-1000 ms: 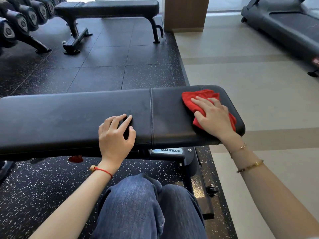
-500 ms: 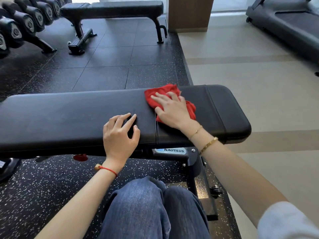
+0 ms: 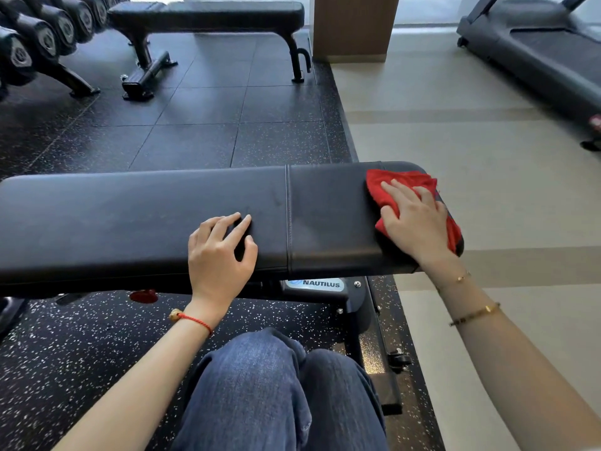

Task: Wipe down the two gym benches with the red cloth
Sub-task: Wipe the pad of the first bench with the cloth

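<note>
Two hands lie on the near bench [image 3: 130, 219]: the right hand [image 3: 414, 222] presses the red cloth [image 3: 400, 183] flat on the right end of the pad with straight fingers, and the left hand [image 3: 221, 252] rests near the middle seam, fingers loosely bent, holding nothing. A second bench [image 3: 208, 14] stands well apart on the dark floor [image 3: 195, 125], beside the dumbbells [image 3: 35, 37].

red cloth [image 3: 383, 187], black bench [image 3: 130, 216], speckled floor [image 3: 65, 353]

Black speckled rubber floor [image 3: 195, 131] meets beige flooring [image 3: 471, 164] — treadmill [image 3: 536, 50] beyond.
</note>
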A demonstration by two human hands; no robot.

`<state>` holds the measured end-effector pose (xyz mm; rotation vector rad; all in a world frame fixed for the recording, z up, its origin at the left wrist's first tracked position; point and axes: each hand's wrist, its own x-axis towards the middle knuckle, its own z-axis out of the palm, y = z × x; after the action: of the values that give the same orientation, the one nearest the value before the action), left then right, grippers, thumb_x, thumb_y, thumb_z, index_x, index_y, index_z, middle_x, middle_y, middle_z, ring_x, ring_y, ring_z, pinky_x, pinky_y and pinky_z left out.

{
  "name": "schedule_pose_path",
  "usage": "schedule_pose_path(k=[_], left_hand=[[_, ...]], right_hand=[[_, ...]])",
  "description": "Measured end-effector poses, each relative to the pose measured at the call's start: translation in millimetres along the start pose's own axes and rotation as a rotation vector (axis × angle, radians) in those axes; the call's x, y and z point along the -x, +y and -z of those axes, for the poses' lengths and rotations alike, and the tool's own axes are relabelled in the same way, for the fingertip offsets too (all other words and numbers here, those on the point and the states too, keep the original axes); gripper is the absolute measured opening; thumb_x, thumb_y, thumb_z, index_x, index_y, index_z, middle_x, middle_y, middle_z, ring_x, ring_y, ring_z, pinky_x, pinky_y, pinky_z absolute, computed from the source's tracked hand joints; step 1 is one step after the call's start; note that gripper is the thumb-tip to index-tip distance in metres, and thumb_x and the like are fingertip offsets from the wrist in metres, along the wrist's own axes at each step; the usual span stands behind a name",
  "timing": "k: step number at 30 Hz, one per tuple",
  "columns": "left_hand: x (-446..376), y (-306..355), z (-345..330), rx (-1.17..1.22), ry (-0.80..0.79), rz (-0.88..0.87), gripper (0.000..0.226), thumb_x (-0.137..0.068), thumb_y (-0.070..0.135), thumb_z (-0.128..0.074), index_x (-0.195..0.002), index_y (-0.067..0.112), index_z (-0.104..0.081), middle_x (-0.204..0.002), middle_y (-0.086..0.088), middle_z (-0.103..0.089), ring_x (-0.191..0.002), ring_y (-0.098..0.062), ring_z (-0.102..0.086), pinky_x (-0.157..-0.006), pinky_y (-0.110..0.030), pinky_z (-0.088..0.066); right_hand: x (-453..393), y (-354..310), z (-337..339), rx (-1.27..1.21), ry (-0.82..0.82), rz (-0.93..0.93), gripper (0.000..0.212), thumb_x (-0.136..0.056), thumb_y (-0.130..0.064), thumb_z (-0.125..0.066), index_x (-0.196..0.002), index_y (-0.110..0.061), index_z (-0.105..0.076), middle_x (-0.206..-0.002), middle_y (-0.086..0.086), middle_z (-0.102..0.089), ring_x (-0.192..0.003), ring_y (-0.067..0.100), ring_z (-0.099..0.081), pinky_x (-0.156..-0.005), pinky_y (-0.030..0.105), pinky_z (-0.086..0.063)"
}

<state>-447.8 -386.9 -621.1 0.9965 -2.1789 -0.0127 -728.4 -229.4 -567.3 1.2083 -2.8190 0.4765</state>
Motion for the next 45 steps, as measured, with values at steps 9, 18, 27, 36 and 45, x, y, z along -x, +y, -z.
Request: schedule_pose_path(k=[9,18,27,36,45], left_hand=[[0,2,1,-0.021,-0.009,-0.001,0.036,-0.09,0.028,-0.054,-0.119,0.019,-0.073,-0.119,0.0,-0.07,-0.112,-0.025,-0.06,-0.097,-0.044,-0.044],[-1,1,1,-0.02,-0.025,0.003,0.035,-0.091,0.029,-0.054,-0.12,0.021,-0.073,-0.121,0.001,-0.069,-0.114,-0.023,-0.059,-0.098,-0.043,-0.044],[-1,1,1,-0.026,-0.014,-0.006,0.035,-0.091,0.029,-0.055,-0.12,0.022,-0.072,-0.12,0.002,-0.069,-0.113,-0.023,-0.059,-0.097,-0.042,-0.045],[-6,7,5,-0.012,-0.062,0.021,0.035,-0.089,0.027,-0.056,-0.118,0.016,-0.073,-0.12,-0.001,-0.069,-0.115,-0.026,-0.058,-0.1,-0.043,-0.043],[-30,29,4,0.12,-0.103,0.024,0.03,-0.089,0.023,-0.058,-0.114,0.015,-0.073,-0.119,0.0,-0.069,-0.117,-0.025,-0.059,-0.103,-0.043,-0.042]], right_hand=[[-69,-50,-14,0.037,-0.143,0.002,0.052,-0.097,-0.04,-0.029,-0.148,-0.034,-0.033,-0.159,-0.01,-0.026,-0.144,0.025,-0.021,-0.116,0.053,-0.013],[-1,-64,-13,-0.074,-0.163,0.365,0.051,-0.096,-0.048,-0.04,-0.146,-0.04,-0.036,-0.156,-0.017,-0.03,-0.145,0.018,-0.021,-0.116,0.045,-0.018],[-3,-38,0,-0.279,-0.009,0.225,0.063,-0.092,-0.029,-0.057,-0.15,-0.022,-0.033,-0.157,0.003,-0.03,-0.142,0.025,-0.027,-0.117,0.04,-0.025],[-7,-45,-3,-0.099,0.042,-0.035,0.061,-0.084,-0.053,-0.063,-0.12,-0.005,-0.052,-0.122,0.016,-0.055,-0.116,0.034,-0.047,-0.098,0.044,-0.038],[-11,-52,3,-0.408,-0.065,-0.117,0.055,-0.078,-0.041,-0.075,-0.115,-0.009,-0.051,-0.115,0.01,-0.063,-0.108,0.03,-0.059,-0.088,0.034,-0.043]])
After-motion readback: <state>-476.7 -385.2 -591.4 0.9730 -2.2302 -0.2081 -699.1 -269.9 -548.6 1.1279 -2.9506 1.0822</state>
